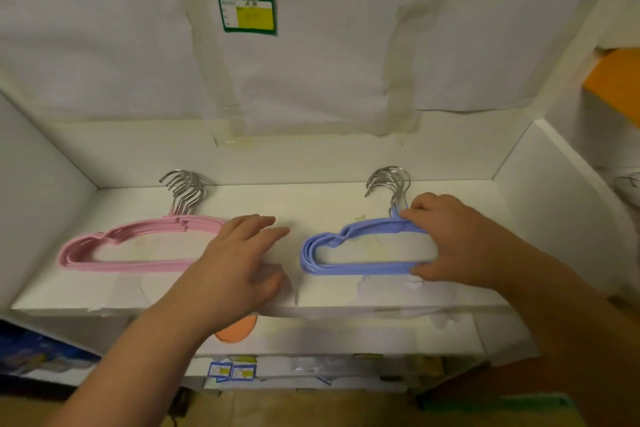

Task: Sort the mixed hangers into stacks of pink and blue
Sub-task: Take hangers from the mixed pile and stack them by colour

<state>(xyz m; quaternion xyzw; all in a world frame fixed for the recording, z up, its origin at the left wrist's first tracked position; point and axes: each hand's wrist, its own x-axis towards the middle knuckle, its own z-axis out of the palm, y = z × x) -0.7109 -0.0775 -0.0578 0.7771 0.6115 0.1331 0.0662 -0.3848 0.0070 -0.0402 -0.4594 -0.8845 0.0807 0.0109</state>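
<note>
A stack of several pink hangers (114, 246) lies flat on the left of the white shelf (294, 198), metal hooks pointing to the back. A stack of several blue hangers (346, 250) lies on the right, hooks also to the back. My left hand (239, 263) hovers over the right end of the pink stack with fingers straight and spread, hiding that end. My right hand (453, 239) grips the right end of the blue stack, fingers on the top bar near the hooks and thumb at the bottom bar.
White walls (540, 184) enclose the shelf on the left, right and back. A white panel with tape and a green and yellow label (247, 12) rises behind. An orange round patch (237, 331) shows below the shelf's front edge, above boxes with small labels.
</note>
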